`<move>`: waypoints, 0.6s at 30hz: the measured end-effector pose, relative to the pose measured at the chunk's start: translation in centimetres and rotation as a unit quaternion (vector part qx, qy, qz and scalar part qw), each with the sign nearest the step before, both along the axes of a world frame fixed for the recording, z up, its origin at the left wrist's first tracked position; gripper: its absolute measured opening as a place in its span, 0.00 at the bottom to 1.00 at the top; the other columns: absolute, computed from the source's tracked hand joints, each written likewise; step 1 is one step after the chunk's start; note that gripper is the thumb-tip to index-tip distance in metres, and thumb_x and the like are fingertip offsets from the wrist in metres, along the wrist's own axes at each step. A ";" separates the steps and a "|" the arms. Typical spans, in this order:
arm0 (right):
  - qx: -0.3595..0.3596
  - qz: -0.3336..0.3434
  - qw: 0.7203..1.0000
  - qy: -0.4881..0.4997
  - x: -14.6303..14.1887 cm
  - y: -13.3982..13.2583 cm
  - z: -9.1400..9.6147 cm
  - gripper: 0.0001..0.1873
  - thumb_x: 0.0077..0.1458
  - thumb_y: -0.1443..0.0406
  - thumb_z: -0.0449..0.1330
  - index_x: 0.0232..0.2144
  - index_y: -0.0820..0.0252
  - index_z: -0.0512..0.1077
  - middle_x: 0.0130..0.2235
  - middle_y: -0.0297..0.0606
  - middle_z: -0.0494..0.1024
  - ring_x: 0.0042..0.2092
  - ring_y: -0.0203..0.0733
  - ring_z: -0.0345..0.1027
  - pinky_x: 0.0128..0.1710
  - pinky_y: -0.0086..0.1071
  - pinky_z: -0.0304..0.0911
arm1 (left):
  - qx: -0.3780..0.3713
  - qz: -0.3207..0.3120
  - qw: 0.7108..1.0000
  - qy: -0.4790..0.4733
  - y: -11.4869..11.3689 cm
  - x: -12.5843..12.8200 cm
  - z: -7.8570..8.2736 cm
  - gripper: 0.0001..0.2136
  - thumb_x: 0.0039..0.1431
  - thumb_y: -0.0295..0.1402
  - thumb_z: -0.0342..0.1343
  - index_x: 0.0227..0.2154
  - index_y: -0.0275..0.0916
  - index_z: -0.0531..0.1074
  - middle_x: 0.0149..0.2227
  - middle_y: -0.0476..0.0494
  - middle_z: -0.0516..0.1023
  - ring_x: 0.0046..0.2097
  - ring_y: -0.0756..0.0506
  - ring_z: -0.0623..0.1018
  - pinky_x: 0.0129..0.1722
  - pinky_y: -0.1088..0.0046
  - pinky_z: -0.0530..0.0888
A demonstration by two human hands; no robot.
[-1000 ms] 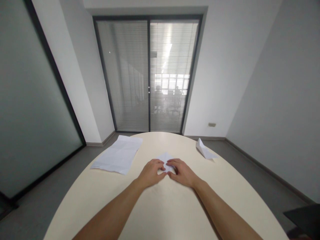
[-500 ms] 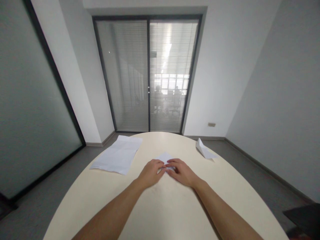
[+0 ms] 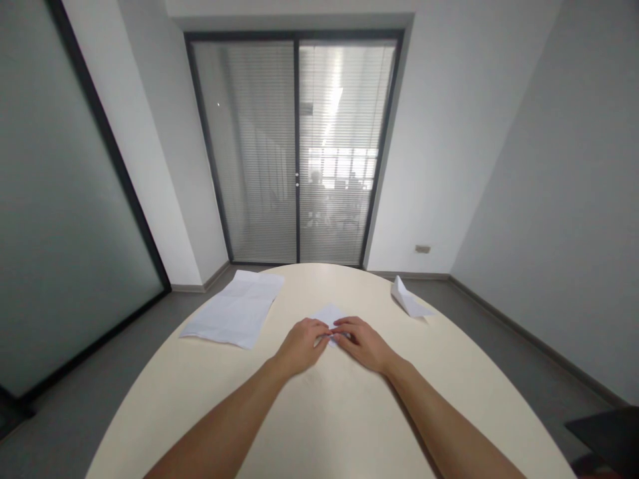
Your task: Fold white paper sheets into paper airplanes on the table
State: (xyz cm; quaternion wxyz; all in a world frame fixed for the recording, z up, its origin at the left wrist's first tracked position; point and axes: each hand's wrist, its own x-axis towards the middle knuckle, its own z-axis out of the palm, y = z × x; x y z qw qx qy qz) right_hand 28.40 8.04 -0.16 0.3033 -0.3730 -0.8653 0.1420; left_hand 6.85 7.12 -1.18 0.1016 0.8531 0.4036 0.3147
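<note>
A small folded piece of white paper [image 3: 328,313] lies on the cream oval table [image 3: 329,426], its near part hidden under my fingers. My left hand [image 3: 302,345] and my right hand [image 3: 362,343] rest side by side on it, fingers curled and pressed down on the paper, fingertips nearly touching in the middle.
A flat creased white sheet [image 3: 235,309] lies at the table's left. A folded paper plane [image 3: 408,299] sits near the far right edge. Beyond the table stands a glass door with blinds [image 3: 297,150]. A dark object [image 3: 606,436] shows at the lower right.
My hands have drawn slightly closer together over the folded paper, covering more of it. Nothing else has moved.
</note>
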 end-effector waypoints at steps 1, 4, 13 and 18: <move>0.000 0.000 1.000 0.000 0.0 0.0 0.0 0.14 0.65 0.57 0.55 0.45 0.51 0.79 0.49 0.41 0.79 0.52 0.47 0.70 0.55 0.43 0.64 | 0.002 0.000 1.000 0.003 0.0 0.0 0.0 0.12 0.66 0.33 0.50 0.43 0.44 0.79 0.45 0.45 0.81 0.47 0.43 0.76 0.52 0.64 0.70; 0.002 -0.002 1.000 -0.004 0.0 -0.1 0.0 0.15 0.64 0.56 0.55 0.44 0.52 0.79 0.48 0.42 0.79 0.52 0.47 0.70 0.54 0.42 0.65 | 0.012 0.011 1.000 0.018 0.0 0.1 0.2 0.12 0.67 0.32 0.49 0.41 0.42 0.78 0.41 0.44 0.81 0.45 0.43 0.76 0.49 0.65 0.70; 0.001 0.006 1.000 -0.003 0.1 0.1 -0.3 0.16 0.64 0.55 0.56 0.43 0.54 0.79 0.48 0.41 0.80 0.50 0.47 0.71 0.53 0.39 0.65 | 0.023 0.039 0.998 0.043 -0.2 0.3 0.4 0.10 0.67 0.32 0.50 0.37 0.40 0.77 0.36 0.45 0.80 0.41 0.44 0.76 0.44 0.68 0.70; -0.018 0.024 1.000 0.002 -0.1 -0.3 0.6 0.19 0.67 0.54 0.52 0.43 0.56 0.79 0.46 0.42 0.80 0.49 0.47 0.71 0.53 0.39 0.63 | 0.012 0.061 0.998 0.008 -0.3 0.2 0.1 0.08 0.64 0.32 0.53 0.40 0.40 0.77 0.42 0.44 0.80 0.46 0.44 0.76 0.50 0.68 0.70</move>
